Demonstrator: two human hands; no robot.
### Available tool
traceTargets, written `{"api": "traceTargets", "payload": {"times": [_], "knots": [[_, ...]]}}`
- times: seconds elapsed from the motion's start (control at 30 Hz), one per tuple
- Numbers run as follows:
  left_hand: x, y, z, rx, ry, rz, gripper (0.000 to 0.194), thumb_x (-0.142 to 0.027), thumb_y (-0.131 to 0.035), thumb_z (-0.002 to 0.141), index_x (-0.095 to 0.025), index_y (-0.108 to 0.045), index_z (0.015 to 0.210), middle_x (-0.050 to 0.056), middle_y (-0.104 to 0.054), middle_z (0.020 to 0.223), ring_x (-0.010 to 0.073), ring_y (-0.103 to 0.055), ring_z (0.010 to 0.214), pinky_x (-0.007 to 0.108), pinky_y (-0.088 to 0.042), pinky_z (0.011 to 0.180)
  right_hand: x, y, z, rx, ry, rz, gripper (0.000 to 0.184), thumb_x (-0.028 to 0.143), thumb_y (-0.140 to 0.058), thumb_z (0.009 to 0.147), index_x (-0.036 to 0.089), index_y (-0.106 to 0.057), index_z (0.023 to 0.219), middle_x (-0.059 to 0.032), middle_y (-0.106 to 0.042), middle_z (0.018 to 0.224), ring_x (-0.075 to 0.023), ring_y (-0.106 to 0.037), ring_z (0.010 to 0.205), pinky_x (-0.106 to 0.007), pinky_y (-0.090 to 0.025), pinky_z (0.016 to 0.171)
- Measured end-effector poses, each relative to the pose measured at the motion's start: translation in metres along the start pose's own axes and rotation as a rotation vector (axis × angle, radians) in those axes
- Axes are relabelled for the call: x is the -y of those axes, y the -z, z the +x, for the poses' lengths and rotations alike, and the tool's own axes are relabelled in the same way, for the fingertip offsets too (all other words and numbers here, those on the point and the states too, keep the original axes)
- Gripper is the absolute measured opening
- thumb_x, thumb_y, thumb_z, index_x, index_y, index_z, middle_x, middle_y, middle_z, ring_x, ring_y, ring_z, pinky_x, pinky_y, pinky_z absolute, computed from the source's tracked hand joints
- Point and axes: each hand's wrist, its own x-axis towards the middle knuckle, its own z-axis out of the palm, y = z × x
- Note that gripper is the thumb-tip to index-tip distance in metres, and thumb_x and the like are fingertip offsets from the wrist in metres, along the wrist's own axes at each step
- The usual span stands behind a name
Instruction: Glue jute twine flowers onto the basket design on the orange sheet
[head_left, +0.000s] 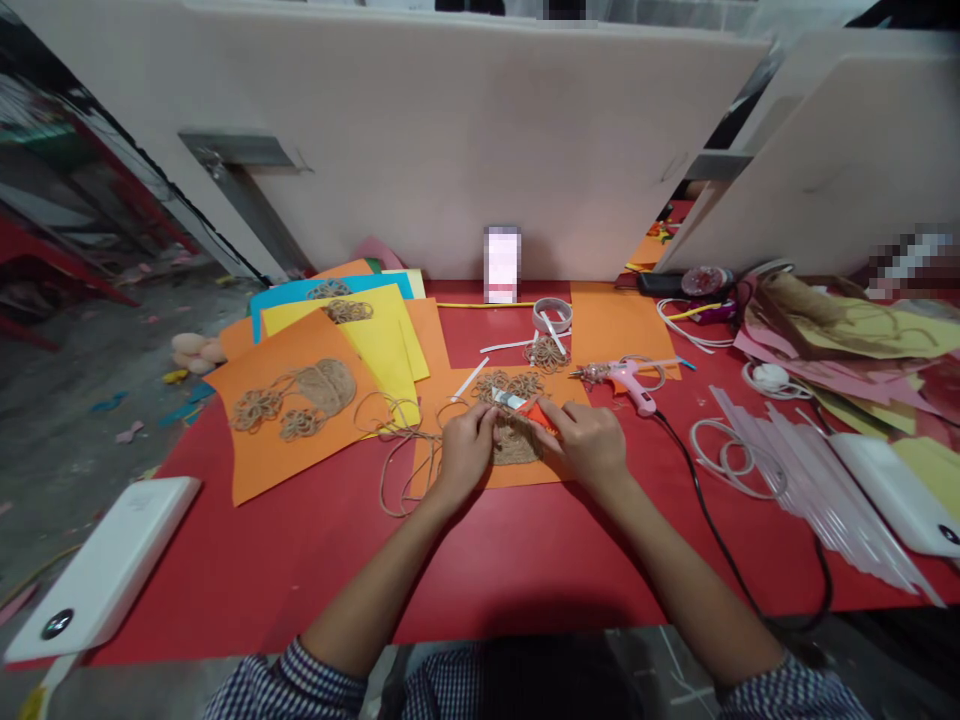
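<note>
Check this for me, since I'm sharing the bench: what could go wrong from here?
The glue gun lies near the right hand, so if it's hot, a slip could burn that hand. Its cord runs across the table by the right arm and might snag, dragging the gun. Loose twine beside the left hand could catch and shift the jute piece.

- pink hot glue gun point(628, 387), just beyond right hand
- clear glue sticks point(814, 490), well right of right hand
- white power bank point(105, 565), well left of left hand
- orange card with jute flower appliqués point(255, 460), left of left hand
</note>
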Motion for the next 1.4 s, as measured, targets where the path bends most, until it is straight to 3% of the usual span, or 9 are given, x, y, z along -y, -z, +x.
{"api": "traceTargets", "payload": {"times": [0.2, 0.7, 0.93, 1.13, 1.4], "knots": [[0.0025, 0.0008, 0.0012, 0.000, 0.014, -0.005, 0.036, -0.036, -0.040, 0.098, -0.019, -0.067, 0.082, -0.002, -0.061, 0.056, 0.0146, -0.059, 0.056, 0.025, -0.042, 0.063, -0.0004, 0.0003, 0.0004, 0.039, -0.003, 0.012, 0.046, 0.051, -0.042, 0.101, 0.020, -0.075, 0.106, -0.0042, -0.062, 0.062, -0.0131, -0.047, 0.058, -0.032, -0.019, 0.061], [0.0019, 0.0005, 0.0005, -0.027, 0.063, 0.011, 0.037, -0.037, -0.041, 0.099, -0.017, -0.069, 0.085, -0.002, -0.060, 0.053, 0.0149, -0.060, 0.054, 0.025, -0.041, 0.060, -0.0037, -0.0007, 0.0000, 0.042, 0.003, 0.022, 0.045, 0.051, -0.042, 0.100, 0.021, -0.076, 0.106, -0.0036, -0.062, 0.061, -0.0124, -0.046, 0.057, -0.032, -0.019, 0.060], [0.0003, -0.0031, -0.0015, 0.035, -0.091, 0.140, 0.033, -0.028, -0.041, 0.099, -0.019, -0.068, 0.082, 0.000, -0.062, 0.057, 0.0146, -0.059, 0.057, 0.025, -0.041, 0.065, -0.0007, -0.0017, -0.0002, 0.058, -0.042, 0.014, 0.045, 0.051, -0.041, 0.101, 0.022, -0.075, 0.109, -0.0040, -0.062, 0.064, -0.0133, -0.047, 0.059, -0.032, -0.019, 0.061], [0.0030, -0.0043, -0.0015, 0.033, -0.164, 0.247, 0.038, -0.026, -0.042, 0.098, -0.019, -0.062, 0.067, 0.002, -0.062, 0.059, 0.0143, -0.056, 0.056, 0.025, -0.037, 0.064, 0.0033, -0.0050, 0.0001, 0.068, -0.014, 0.019, 0.044, 0.050, -0.041, 0.101, 0.021, -0.074, 0.110, -0.0041, -0.062, 0.065, -0.0136, -0.048, 0.060, -0.032, -0.018, 0.061], [0.0034, -0.0038, 0.0000, -0.045, 0.029, -0.001, 0.037, -0.035, -0.039, 0.099, -0.019, -0.067, 0.080, -0.001, -0.062, 0.055, 0.0149, -0.060, 0.054, 0.025, -0.042, 0.062, 0.0007, -0.0055, -0.0004, 0.067, -0.016, 0.027, 0.046, 0.051, -0.040, 0.101, 0.020, -0.074, 0.107, -0.0042, -0.062, 0.064, -0.0129, -0.048, 0.059, -0.032, -0.019, 0.061]]}}
